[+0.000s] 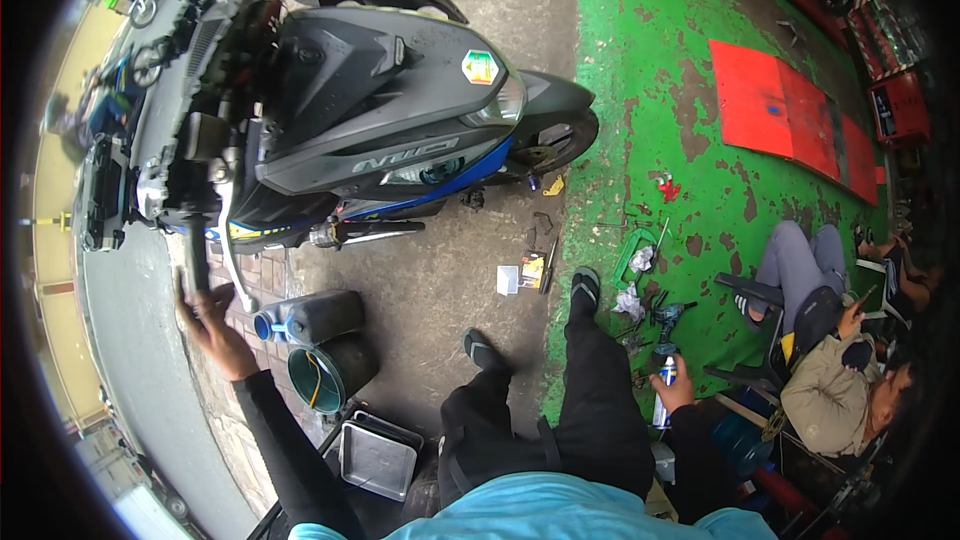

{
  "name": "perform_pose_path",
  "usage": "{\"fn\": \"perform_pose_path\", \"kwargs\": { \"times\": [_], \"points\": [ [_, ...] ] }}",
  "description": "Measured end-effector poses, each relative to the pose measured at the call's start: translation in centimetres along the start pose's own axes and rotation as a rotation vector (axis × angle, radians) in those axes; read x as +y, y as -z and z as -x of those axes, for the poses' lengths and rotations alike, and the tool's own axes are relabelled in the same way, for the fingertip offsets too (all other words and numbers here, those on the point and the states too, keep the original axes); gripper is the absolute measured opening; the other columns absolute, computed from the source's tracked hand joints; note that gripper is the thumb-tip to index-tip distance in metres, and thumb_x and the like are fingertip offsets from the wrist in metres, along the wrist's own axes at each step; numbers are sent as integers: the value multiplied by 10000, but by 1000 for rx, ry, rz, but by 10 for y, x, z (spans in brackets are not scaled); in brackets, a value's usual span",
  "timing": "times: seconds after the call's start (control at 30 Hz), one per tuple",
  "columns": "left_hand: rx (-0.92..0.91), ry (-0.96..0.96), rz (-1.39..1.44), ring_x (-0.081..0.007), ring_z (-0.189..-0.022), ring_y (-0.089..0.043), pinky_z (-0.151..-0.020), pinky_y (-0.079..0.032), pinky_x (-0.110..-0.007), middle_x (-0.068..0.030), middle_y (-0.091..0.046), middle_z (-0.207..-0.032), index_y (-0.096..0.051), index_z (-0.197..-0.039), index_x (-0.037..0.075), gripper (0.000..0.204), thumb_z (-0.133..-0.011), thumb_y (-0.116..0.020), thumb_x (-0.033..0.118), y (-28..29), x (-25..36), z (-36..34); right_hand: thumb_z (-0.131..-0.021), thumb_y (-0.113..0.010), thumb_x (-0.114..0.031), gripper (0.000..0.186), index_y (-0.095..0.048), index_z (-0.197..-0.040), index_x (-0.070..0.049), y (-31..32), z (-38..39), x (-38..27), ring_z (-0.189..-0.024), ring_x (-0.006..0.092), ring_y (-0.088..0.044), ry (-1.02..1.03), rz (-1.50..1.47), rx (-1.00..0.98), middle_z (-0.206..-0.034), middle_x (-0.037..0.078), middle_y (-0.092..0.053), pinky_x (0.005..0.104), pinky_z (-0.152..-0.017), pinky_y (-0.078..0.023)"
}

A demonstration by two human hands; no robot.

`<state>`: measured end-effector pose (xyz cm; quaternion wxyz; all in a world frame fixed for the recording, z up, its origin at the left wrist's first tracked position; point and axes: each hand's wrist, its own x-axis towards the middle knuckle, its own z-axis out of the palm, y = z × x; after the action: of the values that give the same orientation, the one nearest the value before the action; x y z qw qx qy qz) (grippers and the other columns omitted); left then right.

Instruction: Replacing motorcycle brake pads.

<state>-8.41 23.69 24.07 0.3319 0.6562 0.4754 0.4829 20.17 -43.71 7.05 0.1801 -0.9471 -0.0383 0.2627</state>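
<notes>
The left hand (212,318) is closed around the scooter's (370,110) handlebar grip (196,258) above a jerrycan (310,317) and bucket (330,370), while the right hand (676,388) wraps a spray can (664,402) upright beside the knee, near a drill (667,320).

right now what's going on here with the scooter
A seated person reaches the left hand up to the handlebar grip of a partly stripped scooter. The right hand holds a spray can upright over the green floor. A dark jerrycan and a green bucket lie beside them.
</notes>
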Motion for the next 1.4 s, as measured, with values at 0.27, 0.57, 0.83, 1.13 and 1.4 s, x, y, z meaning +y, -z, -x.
{"fn": "perform_pose_path", "kwargs": {
  "times": [0.27, 0.57, 0.83, 1.13, 1.4],
  "points": [
    [-252, 350, -82, -227, -1102, -532, -937, -466, -371, -144, -509, -1255, -413, -1356, 12, 491, -953, -550, 258, -197, -160, 254, -749, -790, -147, 614, -548, -1312, -108, -118, -276, -105, -1119, 395, -600, 510, -35, -133, -1206, 177, -615, 435, -936, -502],
    [-120, -68, -458, -353, -1294, -471, -1045, -425, -434, -206, -392, -1465, -340, -1456, -17, 859, -821, -830, 290, -483, -400, 288, -841, -760, -181, 547, -534, -1336, -132, -279, -391, -161, -1039, 346, -643, 1192, -314, -358, -1205, 135, -578, 409, -864, -543],
    [-188, 338, 290, -209, -1159, -569, -1017, -429, -326, -150, -621, -1258, -503, -1324, -48, 558, -999, -624, 389, -494, -395, 327, -827, -743, -196, 538, -543, -1324, -154, -309, -408, -169, -963, 337, -660, 1326, -339, -378, -1152, 117, -591, 431, -798, -571],
    [-265, 662, 277, -283, -1313, -510, -1093, -388, -322, -275, -500, -1421, -248, -1494, -152, 988, -968, -513, 641, -487, -310, 348, -829, -742, -188, 515, -551, -1305, -145, -287, -392, -184, -920, 363, -661, 1373, -168, -117, -1121, 143, -575, 435, -776, -576],
    [-306, 572, 220, -280, -1349, -464, -1119, -349, -313, -264, -457, -1462, -213, -1507, -140, 964, -998, -428, 649, -482, -335, 359, -840, -724, -202, 528, -535, -1330, -150, -293, -386, -186, -869, 362, -668, 1392, -158, -64, -1106, 146, -573, 441, -734, -576]
  ]
}}
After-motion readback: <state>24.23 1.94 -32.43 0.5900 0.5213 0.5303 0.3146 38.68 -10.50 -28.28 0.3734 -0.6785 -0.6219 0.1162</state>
